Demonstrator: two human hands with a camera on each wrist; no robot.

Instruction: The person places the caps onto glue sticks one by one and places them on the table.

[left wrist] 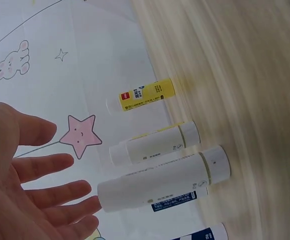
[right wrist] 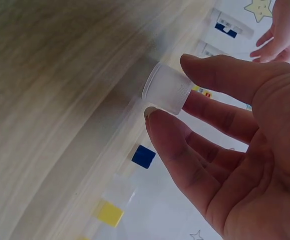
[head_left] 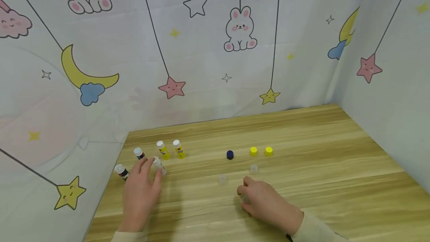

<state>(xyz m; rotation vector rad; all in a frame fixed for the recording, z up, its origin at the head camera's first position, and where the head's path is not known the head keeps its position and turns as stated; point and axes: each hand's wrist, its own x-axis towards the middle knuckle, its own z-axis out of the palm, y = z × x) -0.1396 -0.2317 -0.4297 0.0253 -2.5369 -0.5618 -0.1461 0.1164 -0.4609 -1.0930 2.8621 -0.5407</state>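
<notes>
My left hand (head_left: 141, 191) reaches in among upright glue sticks at the left, its fingers extended and spread. Closest to its thumb and fingertips stands a white glue stick (head_left: 159, 166), large in the left wrist view; the hand is not wrapped around it. Over the table's middle, my right hand (head_left: 263, 201) pinches a translucent ribbed cap (right wrist: 167, 89) between thumb and index finger, with the cap's rim down at the tabletop. From above, the fingers partly hide this cap. Two more translucent caps, one to the left (head_left: 223, 179) and one behind (head_left: 254, 169), stand close by.
Two yellow glue sticks, one (head_left: 162, 150) beside the other (head_left: 179, 149), stand behind the left hand. Dark-labelled sticks (head_left: 121, 172) are at its left. A navy cap (head_left: 230, 155) and two yellow caps (head_left: 253, 151) line up farther back. Printed cloth (head_left: 208, 59) borders the wooden table (head_left: 336, 182).
</notes>
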